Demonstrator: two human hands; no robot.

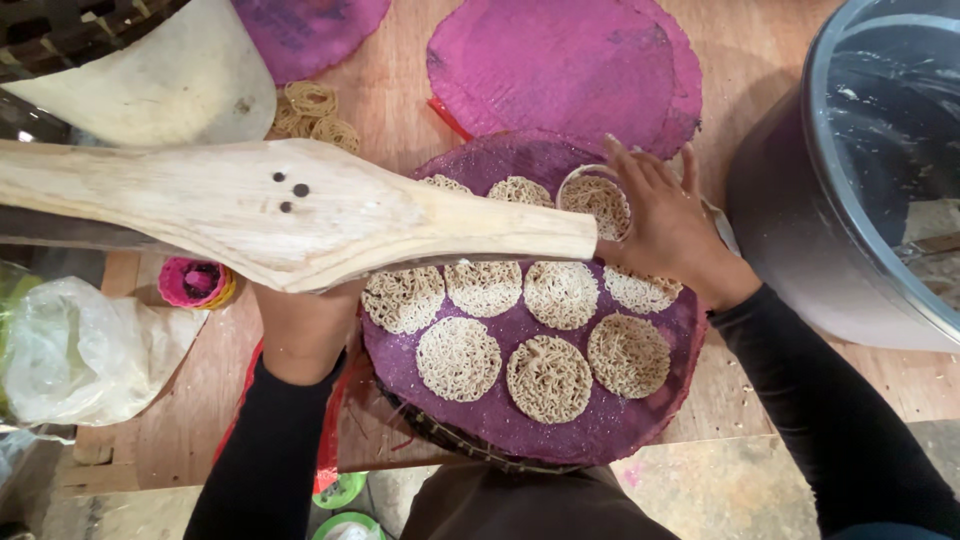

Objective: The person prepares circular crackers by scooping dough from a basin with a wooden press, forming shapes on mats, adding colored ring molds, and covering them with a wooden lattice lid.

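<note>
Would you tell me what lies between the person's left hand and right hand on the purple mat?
In the head view, round noodle nests on the purple mat lie between the left hand and right hand; the wooden press handle crosses above them.

Head camera, facing steeply down, close over wooden table point(400, 90)

One package only: a crumpled translucent white plastic bag point(85, 350), lumpy and soft-sided, contents not readable. It lies at the far left edge of the bare wooden tabletop point(170, 440), below-left of the long pale wooden paddle-shaped press handle point(290, 210) and just left of a small pink round ribbed cup point(195, 282). No labels, signs or screens visible.
</note>
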